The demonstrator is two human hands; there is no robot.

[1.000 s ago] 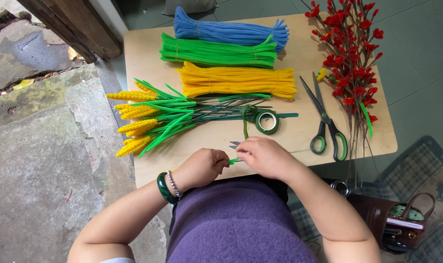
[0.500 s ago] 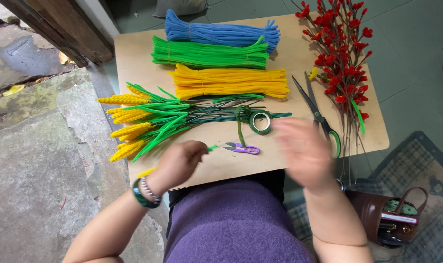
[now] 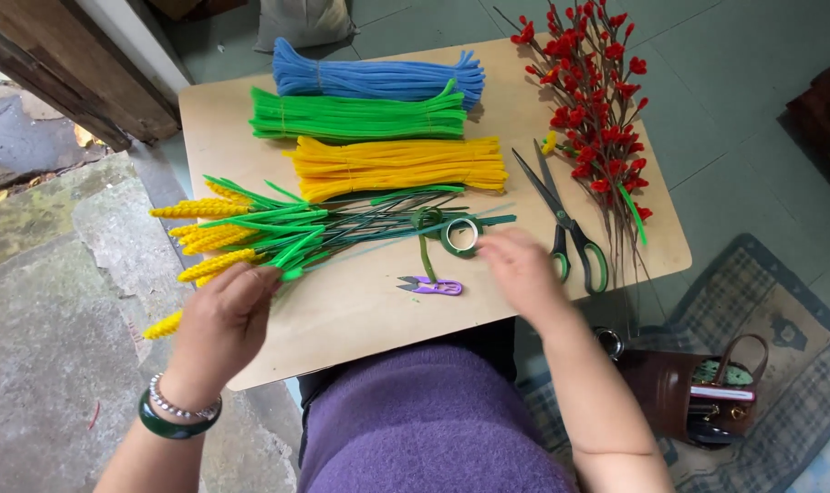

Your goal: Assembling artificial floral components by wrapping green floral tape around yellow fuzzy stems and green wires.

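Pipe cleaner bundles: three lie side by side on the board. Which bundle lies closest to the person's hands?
The yellow bundle. It lies nearest the person, just beyond the roll of green tape; the green bundle lies behind it and the blue bundle farthest away.

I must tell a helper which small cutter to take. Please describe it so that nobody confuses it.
On the wooden board, look at the near edge, between the two hands. The small purple snips lie there, below the roll of green tape. The big scissors have green handles.
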